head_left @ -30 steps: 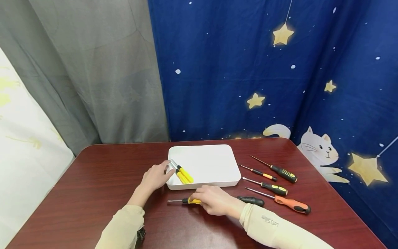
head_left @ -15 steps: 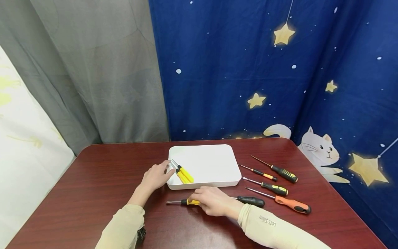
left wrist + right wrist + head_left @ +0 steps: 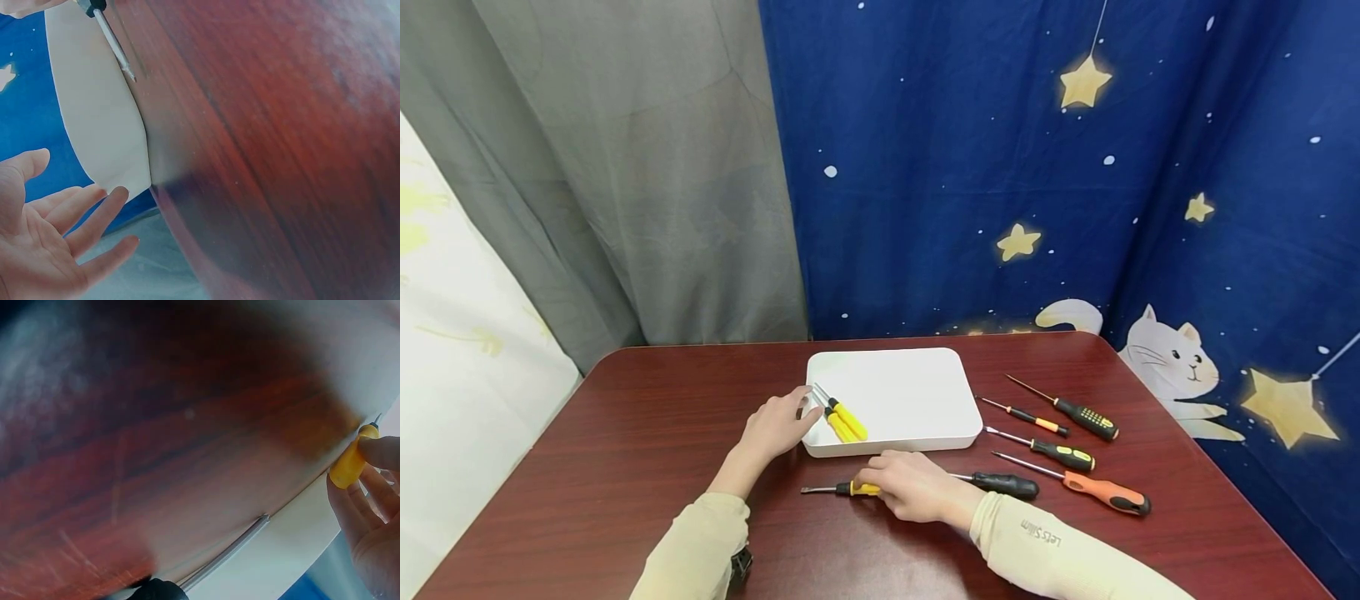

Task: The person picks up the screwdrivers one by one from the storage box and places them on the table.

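Observation:
In the head view my right hand (image 3: 917,487) pinches the yellow handle of a flat-blade screwdriver (image 3: 862,490), its shaft pointing left, just in front of a white tray (image 3: 902,396). Thumb and fingertips hold that yellow handle (image 3: 347,465) in the right wrist view. My left hand (image 3: 775,427) is at the tray's left front corner, its fingers spread and loosely extended against the tray's side (image 3: 103,137). Two yellow-handled screwdrivers (image 3: 852,420) lie side by side inside the tray at its left end, shafts toward the back left.
A black-handled screwdriver (image 3: 1006,485) lies right of my right hand, its shaft partly hidden. Further right lie an orange one (image 3: 1105,492), a black-and-yellow one (image 3: 1062,454), a thin orange-black one (image 3: 1037,421) and a dotted black one (image 3: 1086,418). Curtains hang behind the table (image 3: 685,392).
My right hand has shifted slightly left and toward me with the yellow screwdriver, baring some of the black screwdriver's shaft. The left hand and the tray look unmoved.

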`<state>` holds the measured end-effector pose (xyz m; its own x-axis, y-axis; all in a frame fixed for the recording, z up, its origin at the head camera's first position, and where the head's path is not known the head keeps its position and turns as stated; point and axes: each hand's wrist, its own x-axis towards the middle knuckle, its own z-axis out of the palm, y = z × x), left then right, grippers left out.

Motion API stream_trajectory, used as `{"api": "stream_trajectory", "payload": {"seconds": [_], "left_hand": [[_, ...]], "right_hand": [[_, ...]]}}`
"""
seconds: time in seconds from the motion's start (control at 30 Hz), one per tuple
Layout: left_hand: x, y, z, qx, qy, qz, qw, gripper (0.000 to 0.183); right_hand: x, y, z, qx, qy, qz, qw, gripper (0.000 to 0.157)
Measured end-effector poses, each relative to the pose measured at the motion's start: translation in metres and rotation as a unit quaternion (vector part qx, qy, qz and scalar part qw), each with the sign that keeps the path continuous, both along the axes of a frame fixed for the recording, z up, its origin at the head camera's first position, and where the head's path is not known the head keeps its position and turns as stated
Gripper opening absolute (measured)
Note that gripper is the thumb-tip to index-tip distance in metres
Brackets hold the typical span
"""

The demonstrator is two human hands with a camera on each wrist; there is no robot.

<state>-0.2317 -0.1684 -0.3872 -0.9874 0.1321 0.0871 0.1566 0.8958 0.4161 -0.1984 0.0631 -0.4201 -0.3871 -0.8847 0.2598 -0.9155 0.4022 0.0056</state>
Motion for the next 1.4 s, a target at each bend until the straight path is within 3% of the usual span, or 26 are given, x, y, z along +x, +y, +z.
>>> {"api": "stream_trajectory", "payload": {"seconds": [1.4], "left_hand": [[0.0009, -0.0001, 0.0014, 0.000, 0.001, -0.002, 1.0000, 0.050]], "right_hand": [[0.0003, 0.0008, -0.0006, 0.015, 0.003, -0.013, 1.000, 0.035]]}}
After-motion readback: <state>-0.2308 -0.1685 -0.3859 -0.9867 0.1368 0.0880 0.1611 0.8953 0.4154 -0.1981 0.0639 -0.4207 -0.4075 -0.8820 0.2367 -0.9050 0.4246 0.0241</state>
